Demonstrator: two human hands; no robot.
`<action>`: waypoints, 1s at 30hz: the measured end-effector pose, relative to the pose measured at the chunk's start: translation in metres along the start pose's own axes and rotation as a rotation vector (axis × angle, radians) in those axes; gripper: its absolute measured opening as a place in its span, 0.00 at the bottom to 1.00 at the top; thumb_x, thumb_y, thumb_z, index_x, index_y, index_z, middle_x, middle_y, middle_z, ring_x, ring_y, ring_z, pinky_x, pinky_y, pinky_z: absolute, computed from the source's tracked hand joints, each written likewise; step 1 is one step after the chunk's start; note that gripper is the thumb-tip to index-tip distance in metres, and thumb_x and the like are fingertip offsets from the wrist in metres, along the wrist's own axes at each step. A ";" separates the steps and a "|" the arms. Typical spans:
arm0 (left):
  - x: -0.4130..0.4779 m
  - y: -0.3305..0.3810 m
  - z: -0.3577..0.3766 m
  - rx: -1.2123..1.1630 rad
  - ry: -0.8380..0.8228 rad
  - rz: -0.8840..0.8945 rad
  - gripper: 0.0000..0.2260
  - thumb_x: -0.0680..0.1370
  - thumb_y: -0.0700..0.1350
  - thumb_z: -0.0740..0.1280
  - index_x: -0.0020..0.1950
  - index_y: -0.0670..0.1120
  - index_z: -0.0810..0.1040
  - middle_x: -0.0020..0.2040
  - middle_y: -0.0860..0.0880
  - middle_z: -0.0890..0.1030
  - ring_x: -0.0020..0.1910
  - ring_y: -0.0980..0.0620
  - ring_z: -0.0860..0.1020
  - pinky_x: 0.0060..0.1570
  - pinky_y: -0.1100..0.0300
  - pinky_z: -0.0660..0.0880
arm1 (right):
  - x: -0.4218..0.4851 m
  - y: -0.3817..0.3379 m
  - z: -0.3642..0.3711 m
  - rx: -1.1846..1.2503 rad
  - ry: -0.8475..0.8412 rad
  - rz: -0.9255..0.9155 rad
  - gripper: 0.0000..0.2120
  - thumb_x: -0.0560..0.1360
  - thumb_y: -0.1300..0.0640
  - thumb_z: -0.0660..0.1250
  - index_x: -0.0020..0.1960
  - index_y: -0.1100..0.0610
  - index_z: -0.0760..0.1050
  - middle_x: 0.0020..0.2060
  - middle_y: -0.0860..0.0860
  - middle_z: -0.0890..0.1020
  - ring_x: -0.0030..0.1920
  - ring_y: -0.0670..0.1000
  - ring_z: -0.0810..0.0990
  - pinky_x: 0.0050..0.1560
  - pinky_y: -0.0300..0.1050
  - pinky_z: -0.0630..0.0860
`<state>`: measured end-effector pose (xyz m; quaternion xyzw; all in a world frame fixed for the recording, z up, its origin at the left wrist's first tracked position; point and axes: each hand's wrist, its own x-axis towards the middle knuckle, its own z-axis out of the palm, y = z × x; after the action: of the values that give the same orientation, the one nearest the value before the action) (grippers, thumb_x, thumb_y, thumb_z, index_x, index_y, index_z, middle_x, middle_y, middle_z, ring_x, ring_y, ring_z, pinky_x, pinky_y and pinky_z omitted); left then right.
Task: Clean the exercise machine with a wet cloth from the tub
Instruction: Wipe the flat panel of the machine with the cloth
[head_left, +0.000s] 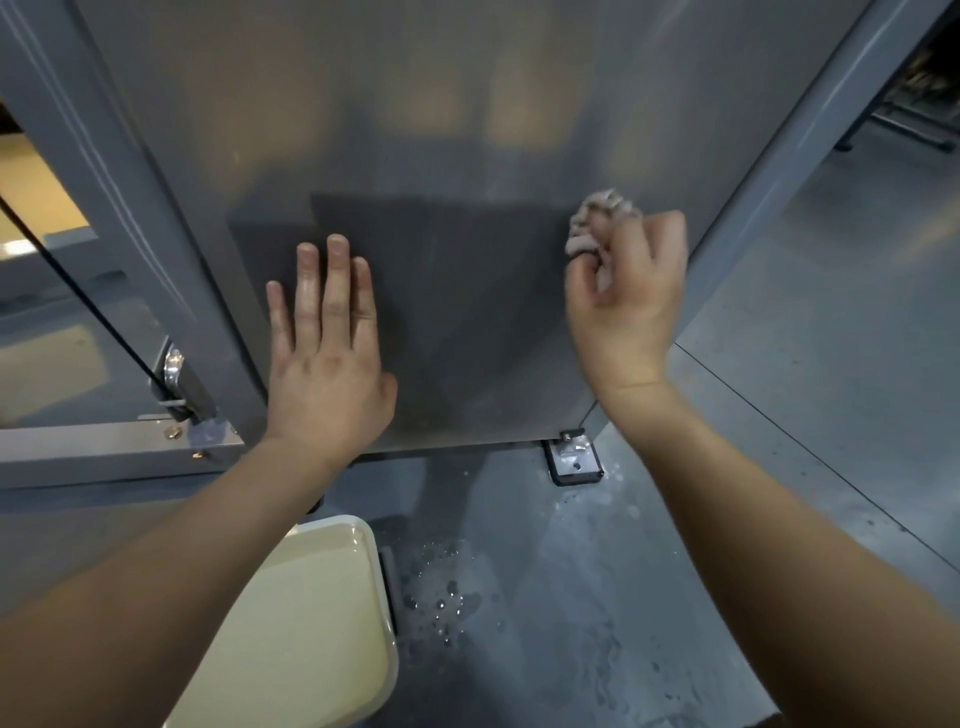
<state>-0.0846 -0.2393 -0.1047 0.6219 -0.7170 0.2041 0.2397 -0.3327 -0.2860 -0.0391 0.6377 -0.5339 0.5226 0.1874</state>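
The cloth (597, 218) is bunched into a wad in the right hand (623, 301), whose fingers are curled tight round it. It sits at the right edge of the machine's grey panel (441, 130), about mid-height. The left hand (327, 353) holds nothing and is spread flat on the panel with straight fingers, low and left of centre, bracing. The panel stands upright straight ahead, so the span to cover lies leftward from the cloth toward the flat hand, and the right hand looks set to make that wipe. Whether the darker patch between the hands is wet or shadow, I can't tell. Below, the cream tub (332, 522) sits on the floor (779, 364) near the left forearm, with water drops (441, 587) beside it.
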 end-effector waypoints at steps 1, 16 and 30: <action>0.000 0.001 0.001 0.001 -0.002 0.000 0.47 0.69 0.42 0.69 0.82 0.35 0.49 0.83 0.36 0.45 0.82 0.35 0.42 0.78 0.34 0.44 | -0.018 0.002 0.005 -0.010 -0.089 -0.087 0.09 0.74 0.66 0.63 0.49 0.62 0.81 0.47 0.59 0.78 0.45 0.63 0.77 0.48 0.58 0.77; 0.001 0.007 0.003 0.019 -0.007 -0.017 0.48 0.68 0.42 0.71 0.81 0.33 0.48 0.82 0.34 0.43 0.81 0.34 0.40 0.77 0.31 0.43 | -0.055 0.043 -0.006 -0.046 -0.090 0.410 0.06 0.78 0.64 0.63 0.52 0.65 0.76 0.50 0.62 0.76 0.44 0.54 0.73 0.46 0.42 0.70; 0.001 0.008 0.003 0.025 -0.034 -0.035 0.48 0.68 0.43 0.71 0.81 0.33 0.48 0.82 0.35 0.42 0.80 0.38 0.32 0.77 0.32 0.42 | -0.047 0.036 -0.009 -0.065 -0.102 0.607 0.10 0.77 0.66 0.59 0.45 0.61 0.79 0.44 0.51 0.78 0.45 0.44 0.77 0.48 0.26 0.73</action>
<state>-0.0933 -0.2408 -0.1065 0.6407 -0.7072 0.1985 0.2233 -0.3627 -0.2690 -0.0877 0.4684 -0.7250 0.5046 0.0158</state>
